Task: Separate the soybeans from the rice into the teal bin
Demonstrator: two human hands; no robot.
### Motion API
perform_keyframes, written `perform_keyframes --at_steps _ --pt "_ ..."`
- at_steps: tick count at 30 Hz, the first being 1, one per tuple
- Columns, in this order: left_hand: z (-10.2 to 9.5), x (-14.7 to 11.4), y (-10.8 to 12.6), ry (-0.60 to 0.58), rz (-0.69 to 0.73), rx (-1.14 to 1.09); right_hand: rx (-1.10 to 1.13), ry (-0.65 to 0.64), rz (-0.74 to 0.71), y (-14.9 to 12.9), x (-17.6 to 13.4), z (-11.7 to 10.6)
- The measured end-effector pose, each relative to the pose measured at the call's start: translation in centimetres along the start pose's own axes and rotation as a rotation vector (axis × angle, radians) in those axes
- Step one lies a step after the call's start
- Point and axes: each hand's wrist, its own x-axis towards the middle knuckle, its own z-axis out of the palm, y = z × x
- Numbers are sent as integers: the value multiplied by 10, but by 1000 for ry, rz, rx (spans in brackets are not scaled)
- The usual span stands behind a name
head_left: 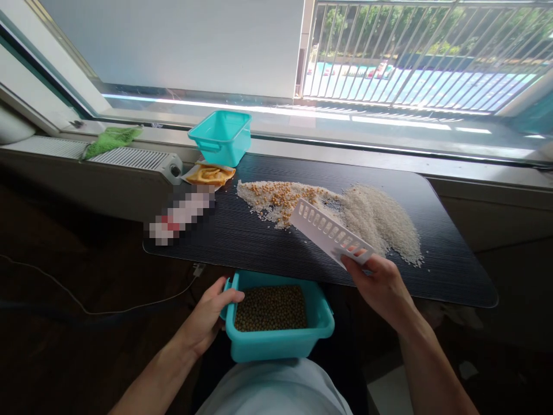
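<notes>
My left hand (211,314) grips the left rim of a turquoise plastic tub (280,346), thumb over the edge. The tub sits at my lap, below the table's near edge, and holds many small round dried peas (270,308), dull yellow-green in the shade. In my right hand (384,285) is a white slotted plastic strip (317,237), held by its right end and slanting over the table. Just beyond its far end lie yellow peas (276,193) mixed with white rice grains. A larger heap of white rice (380,222) spreads to the right, beyond my right hand.
A second turquoise tub (222,138) stands at the back left of the dark table (449,259). Beside it are a packet with orange-yellow contents (210,174) and a blurred-out item (181,216). A green cloth (112,140) lies on the radiator (138,158). A white cable (129,311) hangs at left.
</notes>
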Motion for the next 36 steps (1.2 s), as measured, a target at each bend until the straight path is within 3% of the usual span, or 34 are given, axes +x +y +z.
perform_keyframes --at_steps 16,22,36 --pt "-1 0 2 -21 12 -8 50 -61 -29 -3 -5 -4" --pt "-1 -1 3 -16 17 -5 -9 7 -9 -3 -3 -5" --pt "-3 1 2 -39 17 -12 62 -80 -90 -10 -9 -5"
